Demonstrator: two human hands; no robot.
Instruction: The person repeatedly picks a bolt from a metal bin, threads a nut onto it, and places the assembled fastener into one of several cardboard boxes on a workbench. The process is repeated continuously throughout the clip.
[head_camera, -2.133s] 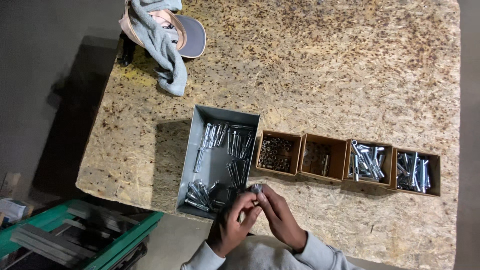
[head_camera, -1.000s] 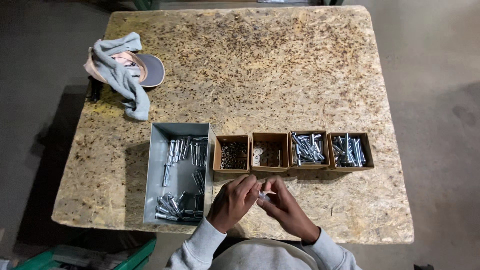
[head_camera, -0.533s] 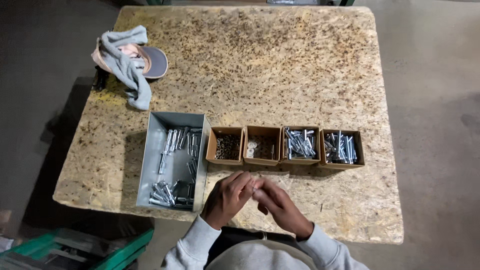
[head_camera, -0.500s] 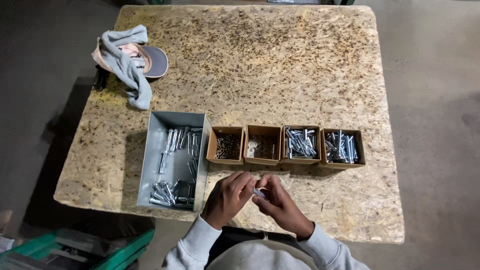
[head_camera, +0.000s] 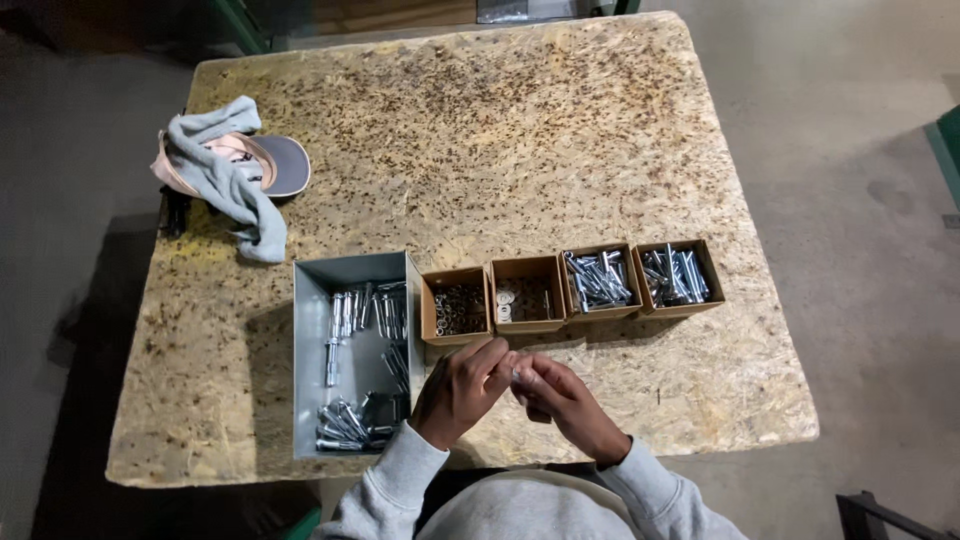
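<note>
Head view shows us our left hand (head_camera: 462, 390) and right hand (head_camera: 560, 398) meeting fingertip to fingertip, pinched on a small metal fastener (head_camera: 516, 376) just before the cardboard boxes (head_camera: 528, 295), which we judge light, rigid, slippery, best gripped along its shank.

We see a small silvery metal fastener (head_camera: 516, 377) pinched between our left hand (head_camera: 462, 390) and right hand (head_camera: 562, 400), whose fingertips meet around it. It sits low over the near edge of the table, just in front of the cardboard boxes, mostly hidden by our fingers, so its exact kind cannot be told.
</note>
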